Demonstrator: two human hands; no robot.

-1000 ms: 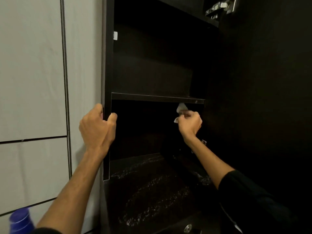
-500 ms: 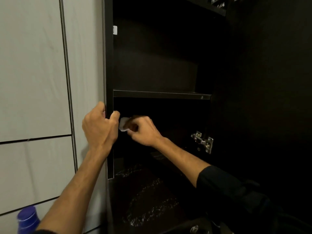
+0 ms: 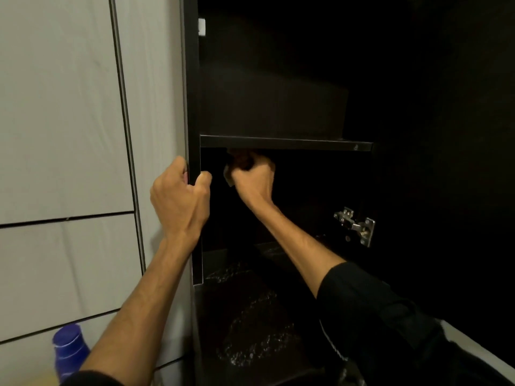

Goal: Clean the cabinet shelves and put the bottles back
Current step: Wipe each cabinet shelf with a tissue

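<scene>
I am in the cleaning step. My left hand (image 3: 181, 201) grips the front edge of the cabinet's left side panel (image 3: 194, 112), fingers curled round it, thumb on the inner face, to steady me. My right hand (image 3: 252, 178) is fisted round a small pale cloth (image 3: 228, 175), of which only a scrap shows at the knuckles, and it sits just under the shelf (image 3: 284, 142), at the shelf's left front corner, close to the side panel. Whether the cloth touches the underside of the shelf or the panel I cannot tell; the fingers are lost in shadow there.

Next, I judge, the wipe must run along that underside toward the right edge, keeping the cloth pressed flat.

The bottles are not back yet: one blue-capped bottle (image 3: 69, 351) stands low at the left, outside the cabinet, cut off by the picture's edge and partly behind my forearm. Both shelves look bare, but the interior is very dark. The bottom board (image 3: 250, 316) shows pale streaks, wet or dusty, I cannot say. A metal hinge (image 3: 356, 225) shows at the right.
</scene>
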